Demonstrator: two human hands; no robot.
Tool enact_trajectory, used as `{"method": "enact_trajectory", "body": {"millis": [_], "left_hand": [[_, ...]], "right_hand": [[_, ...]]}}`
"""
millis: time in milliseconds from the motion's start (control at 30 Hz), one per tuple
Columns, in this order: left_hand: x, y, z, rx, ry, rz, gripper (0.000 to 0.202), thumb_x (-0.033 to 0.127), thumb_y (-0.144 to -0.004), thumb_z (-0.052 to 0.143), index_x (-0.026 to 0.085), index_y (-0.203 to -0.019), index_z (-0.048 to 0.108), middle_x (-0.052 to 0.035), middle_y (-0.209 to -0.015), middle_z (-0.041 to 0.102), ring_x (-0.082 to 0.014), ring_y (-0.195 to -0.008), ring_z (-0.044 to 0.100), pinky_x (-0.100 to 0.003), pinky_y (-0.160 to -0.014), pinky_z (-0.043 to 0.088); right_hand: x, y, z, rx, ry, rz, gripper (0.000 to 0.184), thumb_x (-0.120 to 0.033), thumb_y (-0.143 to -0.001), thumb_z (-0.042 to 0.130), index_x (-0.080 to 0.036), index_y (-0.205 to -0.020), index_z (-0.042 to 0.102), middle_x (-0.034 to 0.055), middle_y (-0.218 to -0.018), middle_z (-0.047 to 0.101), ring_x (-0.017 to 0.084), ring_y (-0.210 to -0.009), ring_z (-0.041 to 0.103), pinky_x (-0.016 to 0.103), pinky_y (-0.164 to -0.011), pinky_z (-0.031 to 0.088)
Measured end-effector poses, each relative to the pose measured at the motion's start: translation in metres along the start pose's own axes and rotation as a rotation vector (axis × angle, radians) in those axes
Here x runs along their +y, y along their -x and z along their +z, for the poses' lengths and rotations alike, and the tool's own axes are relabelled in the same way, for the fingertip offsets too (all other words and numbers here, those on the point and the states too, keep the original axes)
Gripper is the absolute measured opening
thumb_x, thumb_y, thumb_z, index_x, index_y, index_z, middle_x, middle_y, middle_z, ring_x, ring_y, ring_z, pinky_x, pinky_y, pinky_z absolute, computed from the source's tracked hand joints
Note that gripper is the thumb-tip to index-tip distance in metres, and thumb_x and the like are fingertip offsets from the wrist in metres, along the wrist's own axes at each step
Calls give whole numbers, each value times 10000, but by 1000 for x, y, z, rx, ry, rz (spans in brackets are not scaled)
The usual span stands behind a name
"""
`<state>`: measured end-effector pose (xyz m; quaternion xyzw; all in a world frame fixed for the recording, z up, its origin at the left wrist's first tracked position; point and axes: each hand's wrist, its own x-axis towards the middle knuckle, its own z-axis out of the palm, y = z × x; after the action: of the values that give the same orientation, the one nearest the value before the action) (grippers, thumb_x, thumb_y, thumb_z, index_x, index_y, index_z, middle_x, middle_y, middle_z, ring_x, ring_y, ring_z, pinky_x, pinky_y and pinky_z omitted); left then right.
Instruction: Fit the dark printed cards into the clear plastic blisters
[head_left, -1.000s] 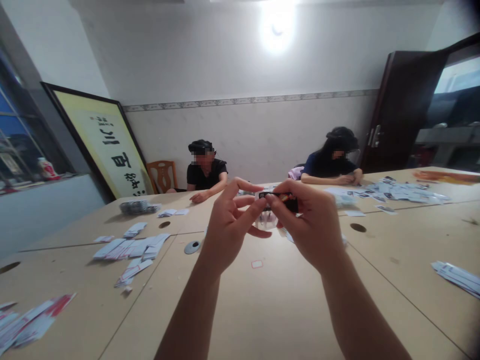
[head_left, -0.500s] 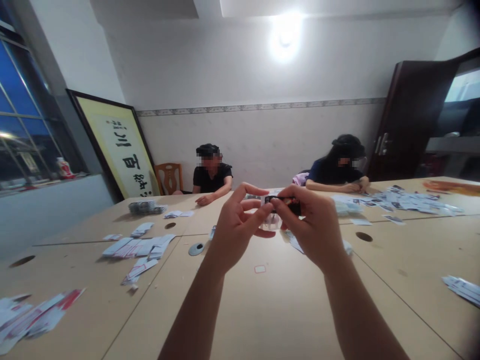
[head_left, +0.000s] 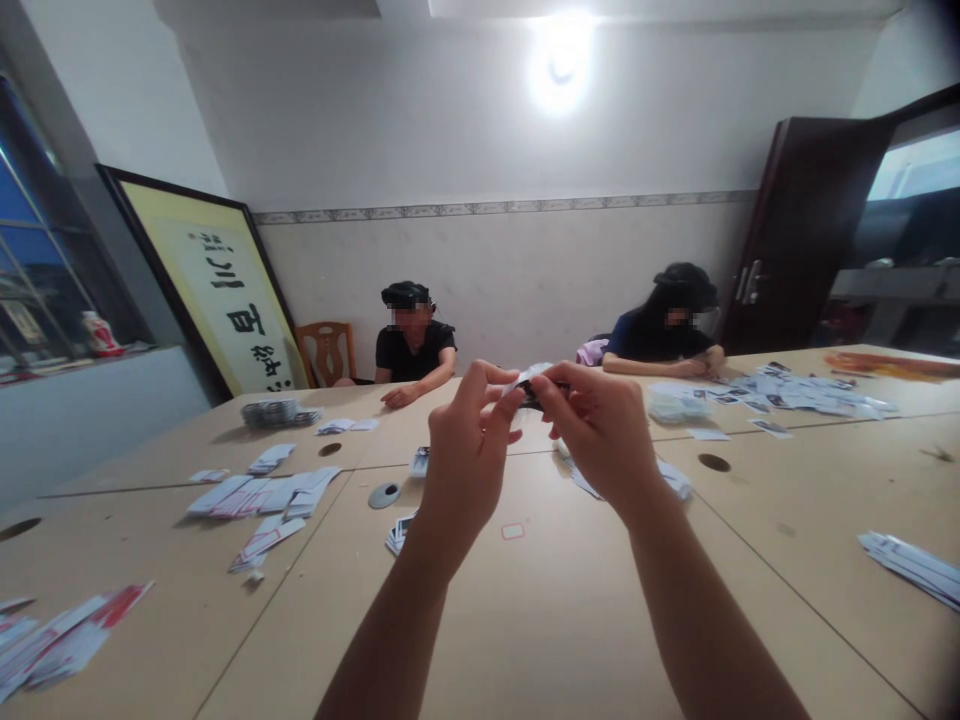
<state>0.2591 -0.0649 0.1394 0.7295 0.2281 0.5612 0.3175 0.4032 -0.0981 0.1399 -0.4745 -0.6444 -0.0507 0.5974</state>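
Both my hands are raised over the wooden table [head_left: 570, 610]. My left hand [head_left: 466, 455] and my right hand [head_left: 596, 430] meet at their fingertips and pinch a small packet [head_left: 529, 378] between them, white on top with a dark part underneath. The fingers of both hands are closed on it. More small packets [head_left: 405, 528] lie on the table just below my left hand.
Loose white and red packets [head_left: 259, 500] are scattered at the left, more packets [head_left: 911, 562] at the right edge. Two people [head_left: 412, 345] [head_left: 664, 330] sit at the far side with packets [head_left: 780, 392] before them. A framed calligraphy panel [head_left: 217, 290] leans on the wall; a dark door [head_left: 806, 220] stands at right.
My hands have risen a little and moved closer together; a white part of the packet now shows on top, and my left fingers have closed onto it.
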Motion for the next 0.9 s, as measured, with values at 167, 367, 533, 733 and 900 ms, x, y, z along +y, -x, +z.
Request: {"method": "enact_trajectory", "body": {"millis": [167,367,533,733,900], "left_hand": [[-5,2,2,40,-78,64,219,450,-941,611,237,-989,610,-29,-970,754,-165,-865,735,-227,-655,627],[-8,4,5,84,-152,87,224,462,-958,584,244,-1007,592,-40,-1062,744,-158,-832,729,-245,-666,622],[-4,4,3,95,-88,40,253,483,-949,588,238,-1009,568,-30,-940,730,-152,-805,716,-245,-663,637],[6,-2,-6,77,182,-92,343,504,-850,716,218,-976,574,2,-777,658,-158,-745,693,-277,-590,664],[8,-6,-13,29,295,-142,371,484,-808,763,213,-960,560,10,-758,671,-149,-685,696,-249,-531,641]], "right_hand": [[0,2,0,52,102,-51,340,-426,-981,562,-191,-798,728,-31,-522,591,93,-465,528,250,-534,352],[1,3,1,100,285,-120,419,-561,-962,563,-211,-803,733,-26,-525,565,108,-480,509,252,-526,306],[4,0,2,97,183,-81,416,-593,-903,632,-197,-796,697,-32,-550,580,104,-462,531,249,-513,356],[1,2,3,45,-173,124,263,-432,-831,743,-196,-803,632,-24,-680,660,109,-487,615,239,-480,447],[-1,4,3,101,-327,110,238,-380,-855,734,-184,-771,632,-39,-648,609,112,-499,655,207,-434,459]]}}
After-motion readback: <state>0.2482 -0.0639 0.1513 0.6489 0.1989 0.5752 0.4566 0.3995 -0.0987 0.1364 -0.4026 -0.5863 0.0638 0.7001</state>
